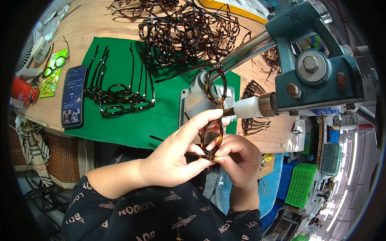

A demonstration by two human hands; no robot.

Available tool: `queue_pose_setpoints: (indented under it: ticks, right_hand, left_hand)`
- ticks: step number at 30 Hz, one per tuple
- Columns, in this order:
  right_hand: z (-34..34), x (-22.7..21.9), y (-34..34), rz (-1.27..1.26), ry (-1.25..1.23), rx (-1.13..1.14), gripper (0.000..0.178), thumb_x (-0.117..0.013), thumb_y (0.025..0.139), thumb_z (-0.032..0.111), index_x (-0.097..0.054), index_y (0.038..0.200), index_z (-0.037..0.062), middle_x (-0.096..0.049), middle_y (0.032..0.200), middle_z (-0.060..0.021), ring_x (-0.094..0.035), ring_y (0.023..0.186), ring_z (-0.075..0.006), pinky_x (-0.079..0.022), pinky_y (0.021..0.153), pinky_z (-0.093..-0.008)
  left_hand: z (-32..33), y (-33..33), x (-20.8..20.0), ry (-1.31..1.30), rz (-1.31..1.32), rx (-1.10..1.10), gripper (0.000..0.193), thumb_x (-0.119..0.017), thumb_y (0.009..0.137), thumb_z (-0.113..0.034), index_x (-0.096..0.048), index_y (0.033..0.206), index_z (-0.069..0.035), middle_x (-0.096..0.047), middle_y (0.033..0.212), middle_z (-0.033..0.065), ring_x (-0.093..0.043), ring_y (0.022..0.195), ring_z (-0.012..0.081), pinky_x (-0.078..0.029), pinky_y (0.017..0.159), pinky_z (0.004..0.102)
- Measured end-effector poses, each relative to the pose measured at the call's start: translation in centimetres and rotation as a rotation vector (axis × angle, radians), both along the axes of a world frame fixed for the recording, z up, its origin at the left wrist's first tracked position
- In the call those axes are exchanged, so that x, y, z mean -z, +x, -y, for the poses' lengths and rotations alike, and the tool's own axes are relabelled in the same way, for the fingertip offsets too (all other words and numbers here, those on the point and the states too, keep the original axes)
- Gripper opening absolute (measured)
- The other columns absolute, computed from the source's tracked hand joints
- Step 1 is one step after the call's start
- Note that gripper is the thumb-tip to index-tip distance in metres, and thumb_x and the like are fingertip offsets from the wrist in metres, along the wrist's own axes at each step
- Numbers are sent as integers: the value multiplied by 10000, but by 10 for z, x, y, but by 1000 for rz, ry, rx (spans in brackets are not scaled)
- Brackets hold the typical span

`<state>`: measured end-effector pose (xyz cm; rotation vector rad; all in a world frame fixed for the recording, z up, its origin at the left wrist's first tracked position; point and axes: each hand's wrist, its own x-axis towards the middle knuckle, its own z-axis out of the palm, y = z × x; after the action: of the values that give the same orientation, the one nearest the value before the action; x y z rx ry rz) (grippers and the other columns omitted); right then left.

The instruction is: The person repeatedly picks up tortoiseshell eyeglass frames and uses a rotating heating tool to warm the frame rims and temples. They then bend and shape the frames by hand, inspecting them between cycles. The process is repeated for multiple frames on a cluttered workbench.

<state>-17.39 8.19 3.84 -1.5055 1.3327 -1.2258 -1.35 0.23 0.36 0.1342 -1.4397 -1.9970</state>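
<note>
While the brown tortoiseshell, round-rimmed spectacle frame (220, 105) is pinched by left hand (173, 150) and right hand (242, 156) near the wooden bench's (48, 110) front edge, twisting should be avoided.

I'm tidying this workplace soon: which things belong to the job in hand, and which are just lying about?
Likely part of the job:
tortoiseshell eyeglass frame, held by left hand and right hand;
teal bench machine with white sleeve;
heaped eyeglass frames;
green mat.

Probably just lying about:
smartphone;
fan;
plaid cloth.
</note>
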Motion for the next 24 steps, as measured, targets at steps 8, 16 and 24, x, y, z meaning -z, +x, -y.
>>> queue_pose_setpoints:
  ticks: [8,16,24]
  right_hand:
    - [8,-11,-6,486,182,-81,127,-595,801,-33,-529,906,-5,-585,920,-82,-560,860,-125,-448,788,-248]
    - [3,-13,-5,249,-240,268,97,-524,866,35,-510,952,-10,-583,1008,-163,-549,923,-189,-423,850,-311]
    - [-7,-92,-65,-208,-792,348,208,-517,863,133,-541,1052,51,-544,1143,-157,-491,1116,-275,-346,992,-377]
  left_hand:
    - [-3,-11,-8,87,-206,-36,824,-555,737,160,-110,1390,-74,-292,1366,171,-357,1254,222,-439,945,319]
    - [7,-53,-23,98,-240,-222,786,-541,740,161,-169,1384,-93,-315,1358,102,-318,1270,183,-505,820,268]
    - [8,-81,-24,211,-319,-203,877,-552,726,197,-112,1407,-139,-328,1342,100,-439,1177,189,-481,839,278]
